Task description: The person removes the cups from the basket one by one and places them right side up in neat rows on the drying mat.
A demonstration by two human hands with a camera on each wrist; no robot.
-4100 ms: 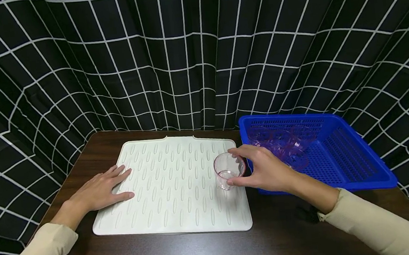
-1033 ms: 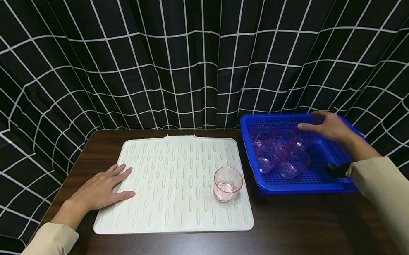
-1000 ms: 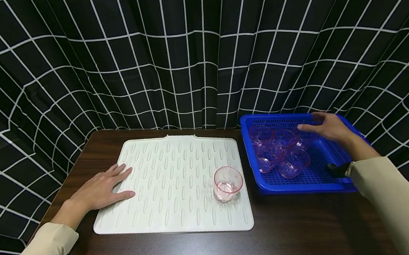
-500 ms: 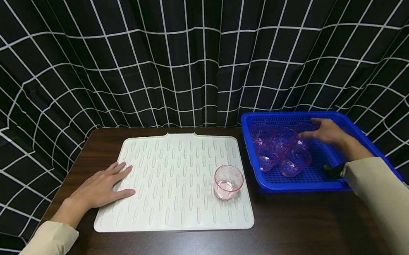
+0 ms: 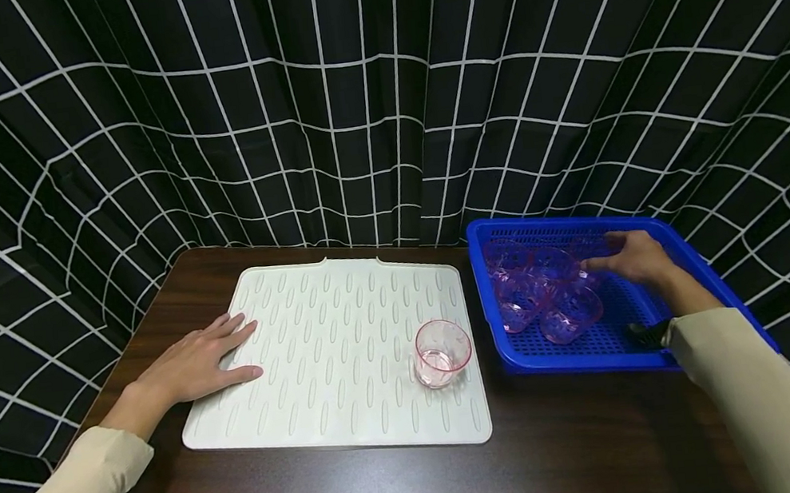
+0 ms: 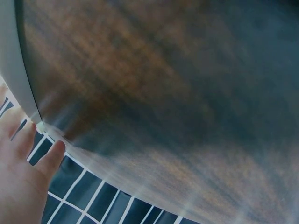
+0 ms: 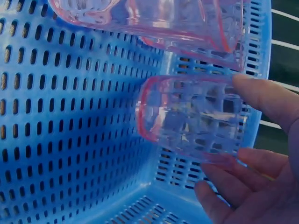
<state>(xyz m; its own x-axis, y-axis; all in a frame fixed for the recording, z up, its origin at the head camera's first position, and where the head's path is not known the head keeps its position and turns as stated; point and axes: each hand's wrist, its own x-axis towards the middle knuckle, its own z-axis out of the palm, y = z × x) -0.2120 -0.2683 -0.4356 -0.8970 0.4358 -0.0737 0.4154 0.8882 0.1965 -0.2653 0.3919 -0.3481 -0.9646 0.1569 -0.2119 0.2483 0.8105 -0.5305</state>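
My left hand [image 5: 194,366] rests flat, fingers spread, on the left edge of a white ridged draining mat [image 5: 333,349]; in the left wrist view part of this hand [image 6: 28,168] shows at the lower left. Inside the blue basket [image 5: 595,358], my right hand [image 5: 638,257] has thumb and fingers on opposite sides of a clear, pink-tinted tumbler [image 7: 191,116], near one end of it. Other pink-tinted tumblers [image 5: 568,315] crowd the basket's left side. One clear tumbler with a pink rim [image 5: 442,354] stands upright on the mat's right part.
The mat and basket sit side by side on a dark wooden table [image 5: 305,489]. A black curtain with white grid lines [image 5: 323,109] hangs behind and around the table. The basket's perforated wall [image 7: 93,116] stands close to the held tumbler.
Four seconds ago my right hand held the tumbler over the mat's right side. That tumbler now stands released, and the hand is lower in the basket at another one. My left hand stays put.
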